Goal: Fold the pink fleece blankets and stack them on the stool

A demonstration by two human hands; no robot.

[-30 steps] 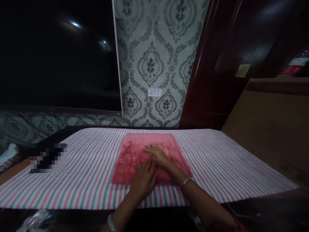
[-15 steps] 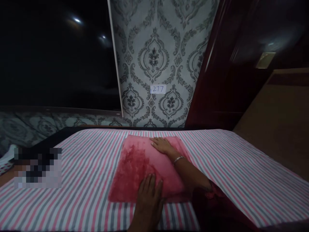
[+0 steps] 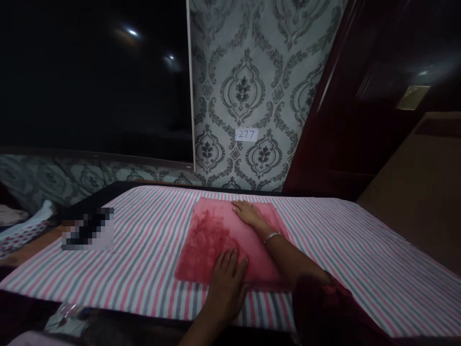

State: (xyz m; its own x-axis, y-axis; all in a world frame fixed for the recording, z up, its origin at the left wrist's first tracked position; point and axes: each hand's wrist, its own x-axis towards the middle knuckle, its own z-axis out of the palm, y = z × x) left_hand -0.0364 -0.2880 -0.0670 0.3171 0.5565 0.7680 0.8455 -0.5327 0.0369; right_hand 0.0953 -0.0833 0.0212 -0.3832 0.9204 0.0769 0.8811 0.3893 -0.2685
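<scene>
A folded piece of plush pink-red fabric (image 3: 205, 240) lies flat in the middle of a striped cloth (image 3: 144, 259). Its nap shows darker red patches on the left and a smoother, paler area on the right. My left hand (image 3: 229, 276) rests palm down on the near edge of the fabric, fingers stretched out and pointing away from me. Farther back, my right hand (image 3: 247, 213) lies flat near the fabric's far edge, fingers extended to the left. A silver bracelet (image 3: 271, 236) circles my right wrist. What kind of article the fabric is, I cannot tell.
Pink, grey and white stripes cover the table. A pixelated dark object (image 3: 88, 229) lies at its left edge, beside white cloth with red dots (image 3: 27, 233). Behind stand a large dark screen (image 3: 93, 81), patterned wallpaper (image 3: 243, 86) and a dark red glossy panel (image 3: 345, 120).
My view has shifted, so the scene sits farther right and the table's near edge now shows. Both hands remain flat on the fabric in nearly the same places.
</scene>
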